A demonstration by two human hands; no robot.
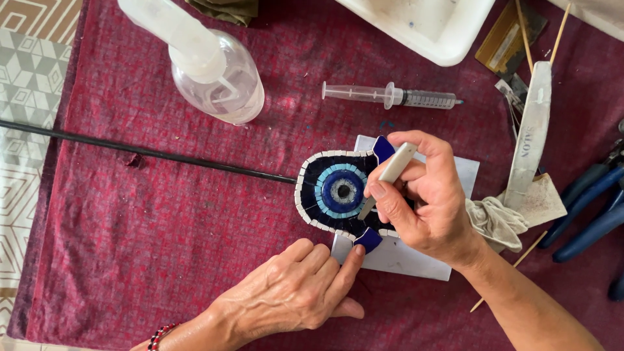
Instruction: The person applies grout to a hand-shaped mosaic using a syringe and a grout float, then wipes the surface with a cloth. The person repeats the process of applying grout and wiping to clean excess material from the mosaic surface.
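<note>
A mosaic piece (pixel 328 188) with a blue-and-white eye at its centre, dark tiles around it and a white tile rim lies on a pale flat tile (pixel 396 257). My right hand (pixel 429 201) grips a grey pen-like tool (pixel 390 174), its tip resting on the mosaic just right of the eye. My left hand (pixel 292 292) rests on the red cloth below. Its forefinger touches a dark blue tile (pixel 368 239) at the mosaic's lower edge. Another dark blue tile (pixel 382 149) sits at the upper edge.
A clear pump bottle (pixel 221 78) and a syringe (pixel 390 97) lie at the back on the red cloth (pixel 162 221). A black rod (pixel 143 153) runs left. At right are a white tray (pixel 422 26), a pale strip (pixel 530 136), a rag (pixel 497 221) and blue-handled pliers (pixel 595 195).
</note>
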